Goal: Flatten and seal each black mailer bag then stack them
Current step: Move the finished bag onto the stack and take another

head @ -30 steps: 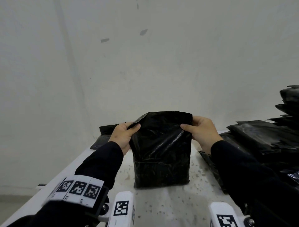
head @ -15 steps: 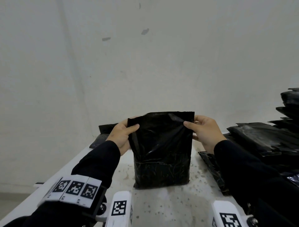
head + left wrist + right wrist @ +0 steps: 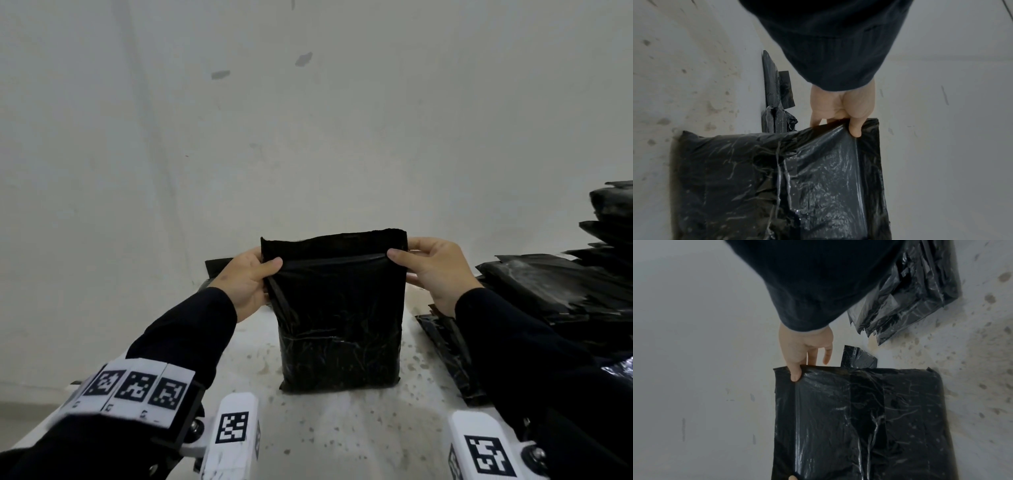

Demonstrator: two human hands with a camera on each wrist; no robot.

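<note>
Nearest the person, the dark sleeves and the tagged wrist mounts are filling the bottom of the head view, above the speckled white bench [image 3: 322,435]. Just beyond them, the black mailer bag [image 3: 339,329] is standing upright on the bench with its bottom edge resting on the surface and its lower part bulging with contents. The left hand [image 3: 245,284] is pinching the bag's upper left edge, thumb on the near face and fingers behind, and the right hand [image 3: 435,270] is pinching the upper right edge in the same way, so the top flap [image 3: 334,245] is stretching taut between them above a crease line. To the right, a pile of black bags [image 3: 561,287] is lying on the bench, rising higher toward the far right, and a flat bag [image 3: 448,346] is lying beside the person's right forearm. Farther back on the left, another black bag [image 3: 217,267] is peeking out behind the left hand, near the pale wall [image 3: 308,137]. The bag appears to be at the folding stage, not yet sealed. If the flap is folding down unevenly, or air is staying trapped in the bulging lower part, the seal could be wrinkling or gaping; the slick film could also be slipping from either pinch and letting the bag topple.
</note>
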